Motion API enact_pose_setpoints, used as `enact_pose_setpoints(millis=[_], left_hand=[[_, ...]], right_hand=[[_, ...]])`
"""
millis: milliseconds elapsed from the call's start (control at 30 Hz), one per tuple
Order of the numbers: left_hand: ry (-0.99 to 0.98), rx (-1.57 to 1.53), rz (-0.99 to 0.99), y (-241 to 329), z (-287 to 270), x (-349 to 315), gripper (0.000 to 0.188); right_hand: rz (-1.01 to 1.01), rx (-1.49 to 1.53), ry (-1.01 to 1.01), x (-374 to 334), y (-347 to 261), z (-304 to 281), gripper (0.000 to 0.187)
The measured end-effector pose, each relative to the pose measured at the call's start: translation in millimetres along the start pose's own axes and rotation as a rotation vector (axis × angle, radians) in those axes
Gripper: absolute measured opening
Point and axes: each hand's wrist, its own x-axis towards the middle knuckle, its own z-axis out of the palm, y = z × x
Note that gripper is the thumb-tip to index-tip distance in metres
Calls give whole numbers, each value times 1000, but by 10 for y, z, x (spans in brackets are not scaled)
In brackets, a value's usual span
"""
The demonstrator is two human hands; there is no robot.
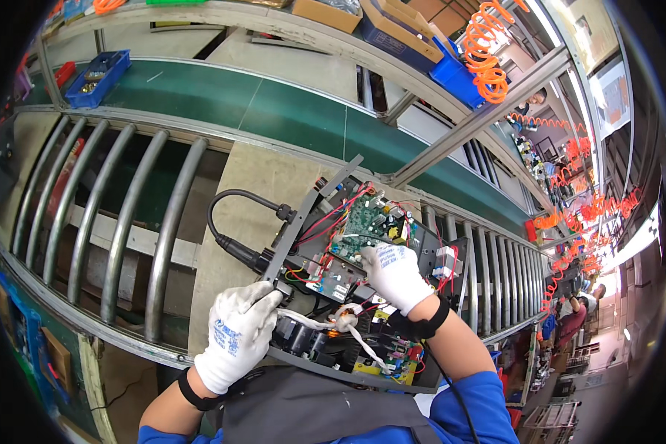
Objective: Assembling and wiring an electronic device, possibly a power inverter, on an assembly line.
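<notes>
A dark apron [303, 407] lies nearest the camera at the lower edge, with a blue sleeve [462, 403] at its right. Just beyond it sits an open metal case [283, 248], tilted across the view, its inside full of circuit boards, coils and coloured wires.

The left hand [240, 333], in a white glove, is at the case's near left corner, its fingers bent against the end of the grey side panel; whether they grip the panel or only rest on it, I cannot tell. The case lies to the right of this hand and beyond it. The right hand [396, 274], gloved too, is over the middle of the case, fingers curled downward just beside the green circuit board [362, 219]; its fingertips are partly hidden, so I cannot tell whether they pinch anything. A black strap [431, 322] circles that wrist.

A thick black cable [213, 214] loops out from the case's left side. The case rests on a wooden board [263, 170], with metal rollers [169, 240] to its left and more to its right. Beyond runs a green bench [303, 111], a blue bin [100, 78] at its left end.
</notes>
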Motion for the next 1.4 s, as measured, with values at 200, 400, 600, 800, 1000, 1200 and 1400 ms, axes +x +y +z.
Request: enact_pose_setpoints(millis=[200,400,600,800,1000,1200,1400], left_hand=[[38,-70,-12,-73,56,-9,30],[38,-73,6,-63,43,24,34],[28,-62,20,-59,58,39,31],[67,-84,-7,-21,96,-7,25],[151,-95,81,-80,77,-111,22],[107,-32,89,49,-14,-209,29],[93,-48,262,454,63,-190,28]], right_hand=[[-89,22,-12,122,87,56,20],[-271,-151,83,175,60,32,8],[-290,-154,-54,303,12,-59,12],[-206,-162,-176,477,-13,-79,16],[-70,59,33,45,9,-224,23],[-175,1192,-334,-921,77,-626,40],[-72,1156,-5,-1029,28,-396,23]])
